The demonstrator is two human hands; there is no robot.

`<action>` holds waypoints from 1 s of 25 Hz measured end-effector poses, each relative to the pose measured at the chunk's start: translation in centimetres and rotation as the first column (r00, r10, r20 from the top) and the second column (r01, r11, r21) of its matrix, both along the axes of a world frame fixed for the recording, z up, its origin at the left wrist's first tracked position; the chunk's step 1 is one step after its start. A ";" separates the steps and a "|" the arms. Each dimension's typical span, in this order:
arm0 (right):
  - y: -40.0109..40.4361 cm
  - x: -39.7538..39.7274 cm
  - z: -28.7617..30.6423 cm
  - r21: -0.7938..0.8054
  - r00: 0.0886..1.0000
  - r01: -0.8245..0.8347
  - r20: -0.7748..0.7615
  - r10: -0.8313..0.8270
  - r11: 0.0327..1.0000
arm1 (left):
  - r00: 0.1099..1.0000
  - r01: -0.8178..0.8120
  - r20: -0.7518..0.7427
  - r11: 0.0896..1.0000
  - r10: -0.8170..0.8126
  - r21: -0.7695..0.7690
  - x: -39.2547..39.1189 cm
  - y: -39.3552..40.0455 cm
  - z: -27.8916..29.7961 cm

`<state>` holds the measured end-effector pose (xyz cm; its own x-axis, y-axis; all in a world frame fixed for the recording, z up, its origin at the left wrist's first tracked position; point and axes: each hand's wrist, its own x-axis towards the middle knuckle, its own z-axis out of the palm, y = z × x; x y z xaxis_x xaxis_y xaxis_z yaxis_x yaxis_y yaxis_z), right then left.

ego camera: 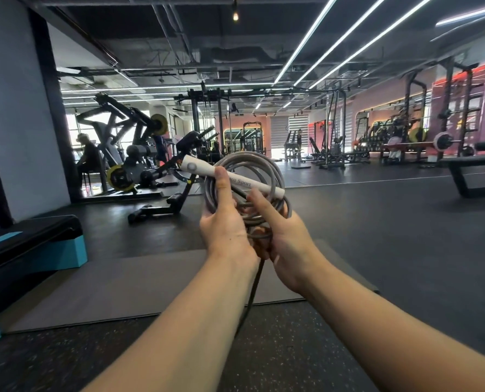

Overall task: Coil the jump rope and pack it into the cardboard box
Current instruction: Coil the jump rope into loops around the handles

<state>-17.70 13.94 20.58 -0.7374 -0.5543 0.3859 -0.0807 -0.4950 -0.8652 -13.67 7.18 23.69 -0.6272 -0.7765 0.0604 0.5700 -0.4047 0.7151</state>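
I hold a grey jump rope (266, 165) wound into several loops at chest height in the middle of the view. Its white handle (235, 176) lies slanted across the coil. My left hand (224, 222) grips the left side of the coil, thumb pressed over the handle. My right hand (281, 233) grasps the lower right of the coil, with a finger pointing up toward the handle. One loose strand (250, 301) hangs down between my forearms. No cardboard box is in view.
A black and teal step platform (29, 244) stands at the left. A grey mat (139, 284) lies on the dark rubber floor below my hands. Weight machines (139, 154) fill the far left, a bench (473, 171) and racks the right. A person sits at far left.
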 end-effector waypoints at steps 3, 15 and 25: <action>0.3 0.0 0.8 0.028 0.987 0.161 -0.021 -0.161 0.987 | 0.999 -0.016 0.041 0.992 0.022 -0.126 0.2 -0.2 -1.1; 2.1 -3.2 4.0 0.448 0.788 0.472 -0.600 -0.136 0.759 | 0.875 -0.178 0.043 0.403 0.482 -0.898 9.5 -3.4 3.7; 2.7 -2.7 6.3 0.531 0.635 0.586 -0.770 0.061 0.612 | 0.748 0.509 0.284 -0.245 0.599 -0.825 3.4 -3.9 4.5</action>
